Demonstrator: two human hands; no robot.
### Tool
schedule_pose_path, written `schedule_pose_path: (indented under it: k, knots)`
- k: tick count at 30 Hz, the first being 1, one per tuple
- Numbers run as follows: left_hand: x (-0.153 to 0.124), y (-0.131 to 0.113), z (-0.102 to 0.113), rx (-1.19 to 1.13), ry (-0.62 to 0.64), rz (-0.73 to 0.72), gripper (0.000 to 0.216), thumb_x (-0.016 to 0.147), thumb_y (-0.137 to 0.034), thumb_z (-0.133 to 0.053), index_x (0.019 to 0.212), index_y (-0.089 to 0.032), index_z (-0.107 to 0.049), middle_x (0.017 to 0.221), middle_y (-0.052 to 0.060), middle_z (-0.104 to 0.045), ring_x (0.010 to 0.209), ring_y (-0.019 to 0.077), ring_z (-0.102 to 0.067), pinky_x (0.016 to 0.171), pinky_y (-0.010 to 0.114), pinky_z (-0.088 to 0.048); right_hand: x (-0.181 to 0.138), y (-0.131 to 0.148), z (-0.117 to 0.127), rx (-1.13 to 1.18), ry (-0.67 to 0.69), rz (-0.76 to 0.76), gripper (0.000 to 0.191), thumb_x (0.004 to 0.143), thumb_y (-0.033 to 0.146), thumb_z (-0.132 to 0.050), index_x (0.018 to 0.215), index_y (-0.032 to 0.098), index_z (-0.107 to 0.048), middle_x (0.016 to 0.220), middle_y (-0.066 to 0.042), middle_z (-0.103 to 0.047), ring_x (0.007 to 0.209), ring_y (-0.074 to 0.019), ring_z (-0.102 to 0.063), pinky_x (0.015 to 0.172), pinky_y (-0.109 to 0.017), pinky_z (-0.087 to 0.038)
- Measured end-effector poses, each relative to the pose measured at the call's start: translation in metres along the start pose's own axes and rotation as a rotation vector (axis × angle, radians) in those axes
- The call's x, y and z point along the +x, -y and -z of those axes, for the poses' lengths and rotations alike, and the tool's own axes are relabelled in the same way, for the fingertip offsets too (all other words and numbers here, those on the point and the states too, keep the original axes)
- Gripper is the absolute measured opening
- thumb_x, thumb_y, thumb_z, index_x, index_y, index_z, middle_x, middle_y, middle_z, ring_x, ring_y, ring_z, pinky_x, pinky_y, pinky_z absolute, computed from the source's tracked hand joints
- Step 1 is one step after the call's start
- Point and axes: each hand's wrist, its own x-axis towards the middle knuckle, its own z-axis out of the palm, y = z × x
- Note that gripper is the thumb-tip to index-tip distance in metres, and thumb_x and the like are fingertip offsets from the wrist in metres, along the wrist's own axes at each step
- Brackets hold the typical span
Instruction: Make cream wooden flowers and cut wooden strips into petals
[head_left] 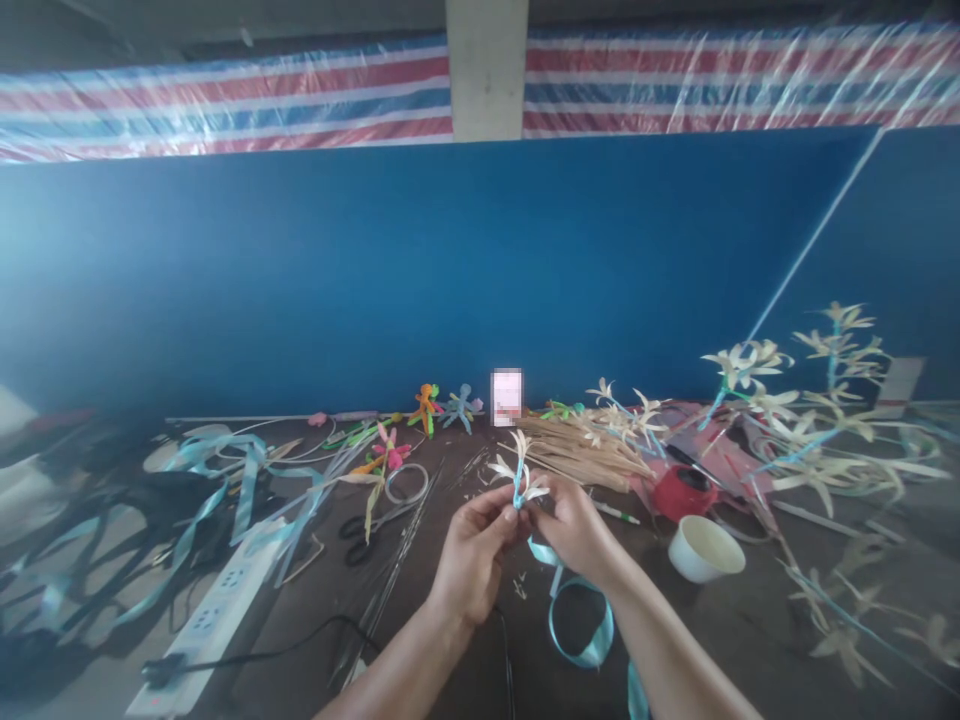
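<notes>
Both hands meet at the middle of the table. Between the fingertips of my left hand (476,545) stands an artificial flower stem (518,478) with pale petals and a light blue wrapped stalk. The fingers of my right hand (570,520) are closed beside the stalk's lower end, close to the left fingertips. A light blue ribbon (581,655) hangs from under my right hand and loops down over the dark table. Where exactly the ribbon meets the stem is hidden by the fingers.
A white cup (705,550), a red container (684,492) and pale flower sprays (750,365) are on the right. Dried strips (592,455) lie behind the hands. Scissors (360,535), a power strip (217,610) and tangled blue ribbon (247,470) lie left. A blue partition (450,270) rises behind.
</notes>
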Motion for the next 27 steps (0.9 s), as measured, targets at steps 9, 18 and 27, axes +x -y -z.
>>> schedule_pose_path:
  k: [9, 18, 27]
  knots:
    - [0.004, -0.007, -0.005, 0.076, 0.064, 0.027, 0.024, 0.063, -0.019, -0.067, 0.085, -0.01, -0.065, 0.072, 0.006, -0.063, 0.061, 0.0092, -0.055, 0.063, 0.021, -0.042, 0.003, 0.005, 0.008, -0.039, 0.014, -0.012, 0.018, 0.072, 0.011, -0.048, 0.081, 0.018, -0.061, 0.074, -0.001, -0.063, 0.07, -0.016, -0.057, 0.067, -0.025, -0.042]
    - [0.004, -0.011, -0.004, 0.018, 0.049, 0.029, 0.019, 0.063, -0.015, -0.066, 0.081, -0.011, -0.064, 0.073, 0.003, -0.061, 0.062, 0.0075, -0.055, 0.063, 0.019, -0.043, 0.004, 0.001, 0.009, -0.039, -0.003, -0.015, 0.009, 0.076, 0.021, -0.05, 0.075, 0.018, -0.059, 0.071, 0.0, -0.062, 0.07, -0.0156, -0.057, 0.067, -0.025, -0.041]
    - [0.003, -0.011, 0.001, 0.015, 0.051, -0.035, 0.016, 0.068, -0.013, -0.062, 0.083, -0.01, -0.063, 0.076, 0.004, -0.061, 0.065, 0.0074, -0.055, 0.063, 0.017, -0.042, 0.003, 0.0, 0.006, -0.058, 0.001, -0.02, 0.012, 0.077, 0.024, -0.049, 0.073, 0.017, -0.058, 0.069, 0.0, -0.06, 0.067, -0.015, -0.055, 0.065, -0.025, -0.041]
